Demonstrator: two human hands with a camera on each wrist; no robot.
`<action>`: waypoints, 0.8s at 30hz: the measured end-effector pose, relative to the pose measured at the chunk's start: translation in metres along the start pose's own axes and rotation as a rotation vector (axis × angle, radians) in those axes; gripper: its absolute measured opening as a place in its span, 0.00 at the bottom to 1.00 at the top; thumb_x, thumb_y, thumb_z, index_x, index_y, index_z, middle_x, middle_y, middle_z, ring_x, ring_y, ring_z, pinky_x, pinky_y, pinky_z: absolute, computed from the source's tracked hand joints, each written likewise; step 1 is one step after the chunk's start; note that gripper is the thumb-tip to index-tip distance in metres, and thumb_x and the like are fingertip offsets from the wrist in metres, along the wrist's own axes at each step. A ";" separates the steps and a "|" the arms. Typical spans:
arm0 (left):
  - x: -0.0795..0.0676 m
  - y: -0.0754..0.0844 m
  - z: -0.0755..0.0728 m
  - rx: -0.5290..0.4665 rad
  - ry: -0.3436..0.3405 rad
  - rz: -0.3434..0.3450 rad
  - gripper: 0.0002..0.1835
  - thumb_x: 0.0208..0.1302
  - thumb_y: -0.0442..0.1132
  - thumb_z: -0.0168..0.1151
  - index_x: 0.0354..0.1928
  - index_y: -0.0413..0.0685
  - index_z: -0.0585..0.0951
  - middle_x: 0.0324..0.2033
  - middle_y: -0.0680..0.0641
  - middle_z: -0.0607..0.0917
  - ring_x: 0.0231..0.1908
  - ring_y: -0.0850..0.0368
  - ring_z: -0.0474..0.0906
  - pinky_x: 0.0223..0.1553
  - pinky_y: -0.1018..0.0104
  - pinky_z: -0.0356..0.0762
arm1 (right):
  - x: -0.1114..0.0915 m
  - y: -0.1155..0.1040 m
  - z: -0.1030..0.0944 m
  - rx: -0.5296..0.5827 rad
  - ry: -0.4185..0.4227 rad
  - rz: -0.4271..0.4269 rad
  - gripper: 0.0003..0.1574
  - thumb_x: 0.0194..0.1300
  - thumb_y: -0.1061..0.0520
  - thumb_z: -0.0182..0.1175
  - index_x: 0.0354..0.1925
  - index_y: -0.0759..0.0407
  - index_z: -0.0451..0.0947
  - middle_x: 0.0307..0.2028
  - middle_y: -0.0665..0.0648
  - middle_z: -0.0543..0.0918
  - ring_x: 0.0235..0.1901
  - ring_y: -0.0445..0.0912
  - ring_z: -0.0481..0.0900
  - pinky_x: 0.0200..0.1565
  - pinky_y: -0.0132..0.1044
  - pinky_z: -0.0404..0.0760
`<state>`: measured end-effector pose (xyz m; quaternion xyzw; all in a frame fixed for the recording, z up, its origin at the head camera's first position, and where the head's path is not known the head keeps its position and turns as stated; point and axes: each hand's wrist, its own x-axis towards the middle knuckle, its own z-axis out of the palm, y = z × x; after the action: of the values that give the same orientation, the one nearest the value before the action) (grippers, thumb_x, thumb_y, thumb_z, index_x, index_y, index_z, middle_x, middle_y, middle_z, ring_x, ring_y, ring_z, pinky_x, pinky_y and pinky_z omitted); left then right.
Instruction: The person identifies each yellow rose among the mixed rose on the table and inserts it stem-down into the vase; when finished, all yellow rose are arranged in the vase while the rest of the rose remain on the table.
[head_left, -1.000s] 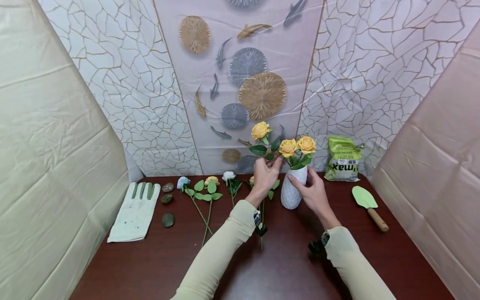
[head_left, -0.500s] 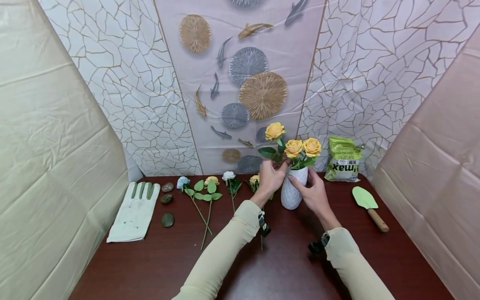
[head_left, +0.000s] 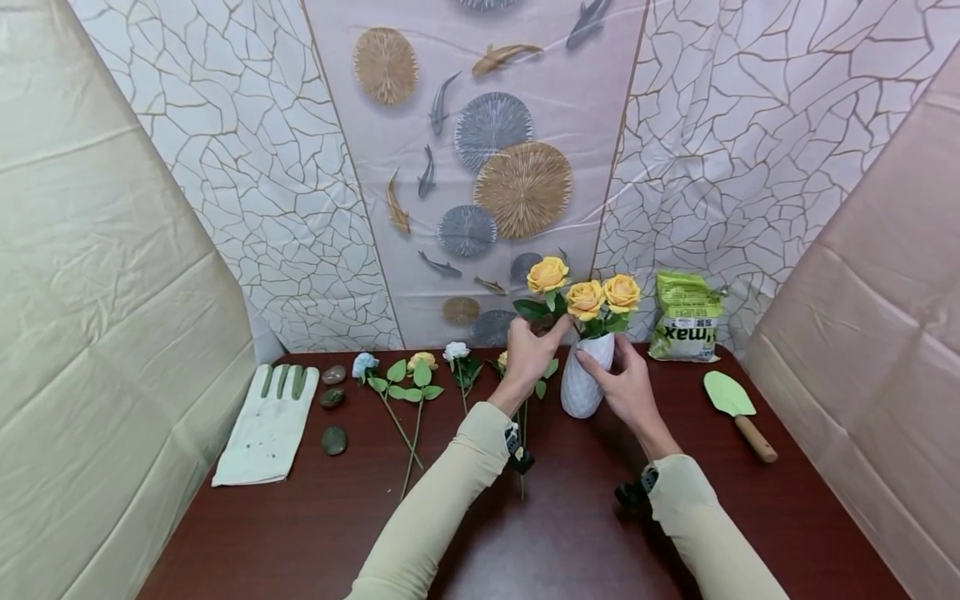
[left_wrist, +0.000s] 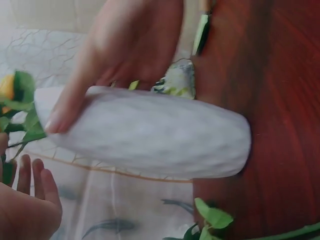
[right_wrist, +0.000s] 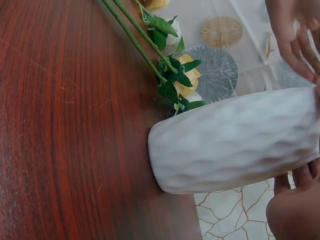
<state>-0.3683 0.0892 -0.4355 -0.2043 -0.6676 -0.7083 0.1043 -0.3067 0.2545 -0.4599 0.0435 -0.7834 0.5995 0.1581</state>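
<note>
The white textured vase (head_left: 581, 390) stands upright on the table near the back edge. My right hand (head_left: 630, 385) grips its upper part, with the thumb at the front near the rim, as the left wrist view also shows. Two yellow roses (head_left: 585, 300) rise from the vase's mouth. Just left of the rim, my left hand (head_left: 529, 357) pinches the stem of another yellow rose (head_left: 547, 274), whose dark leaves spread above the fingers. That stem's lower end is hidden behind the hand and vase. In the right wrist view, the vase (right_wrist: 230, 142) has both hands around its upper end.
Flowers lie left of the vase: a blue one (head_left: 364, 364), a yellow one (head_left: 422, 361), a white one (head_left: 454, 352) and another yellow rose partly behind my left arm. Farther left are stones (head_left: 334, 440) and a glove (head_left: 266, 427). A green bag (head_left: 686, 318) and trowel (head_left: 738, 415) are at right.
My left hand has carried the held rose right toward the vase, then slightly down and left, and the roses in the vase have shifted right. My right hand keeps its hold on the vase.
</note>
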 end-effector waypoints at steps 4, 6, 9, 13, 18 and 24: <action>0.003 0.005 -0.009 0.031 0.018 0.027 0.16 0.62 0.59 0.70 0.42 0.59 0.84 0.25 0.49 0.81 0.24 0.58 0.75 0.26 0.68 0.75 | 0.000 0.000 0.000 0.009 0.000 -0.007 0.38 0.65 0.43 0.68 0.69 0.49 0.69 0.56 0.57 0.83 0.48 0.41 0.83 0.43 0.33 0.86; 0.004 0.007 -0.011 0.062 0.024 0.042 0.15 0.61 0.58 0.70 0.41 0.59 0.85 0.27 0.50 0.83 0.26 0.58 0.78 0.27 0.68 0.77 | 0.000 0.000 0.000 0.009 -0.002 -0.017 0.38 0.65 0.43 0.68 0.69 0.49 0.69 0.56 0.58 0.83 0.48 0.41 0.83 0.44 0.33 0.86; 0.005 0.007 -0.011 0.131 0.032 0.056 0.14 0.61 0.58 0.71 0.41 0.59 0.86 0.31 0.53 0.87 0.32 0.60 0.82 0.31 0.68 0.81 | 0.001 0.001 0.000 0.008 0.002 -0.031 0.37 0.66 0.44 0.68 0.68 0.49 0.69 0.55 0.58 0.83 0.48 0.41 0.84 0.43 0.33 0.86; 0.004 0.004 -0.006 0.225 0.046 0.038 0.12 0.60 0.58 0.72 0.39 0.62 0.86 0.32 0.58 0.87 0.34 0.65 0.83 0.35 0.69 0.82 | 0.000 0.001 0.001 0.000 0.001 -0.033 0.37 0.66 0.44 0.68 0.69 0.49 0.69 0.56 0.58 0.83 0.48 0.40 0.83 0.43 0.32 0.85; 0.002 -0.001 0.000 0.270 0.061 0.018 0.12 0.60 0.57 0.72 0.36 0.61 0.84 0.32 0.59 0.87 0.35 0.66 0.83 0.35 0.69 0.83 | -0.001 0.000 0.002 0.005 -0.014 -0.026 0.38 0.66 0.44 0.67 0.70 0.46 0.67 0.57 0.59 0.82 0.49 0.40 0.83 0.43 0.32 0.85; 0.002 -0.003 0.004 0.291 0.053 0.008 0.12 0.61 0.57 0.71 0.39 0.61 0.83 0.34 0.58 0.86 0.36 0.65 0.83 0.35 0.69 0.83 | -0.002 0.000 0.001 0.014 -0.007 -0.035 0.38 0.66 0.44 0.67 0.71 0.43 0.67 0.59 0.58 0.81 0.51 0.40 0.82 0.44 0.31 0.85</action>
<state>-0.3709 0.0932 -0.4367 -0.1709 -0.7594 -0.6087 0.1533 -0.3050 0.2533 -0.4604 0.0605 -0.7789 0.6020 0.1652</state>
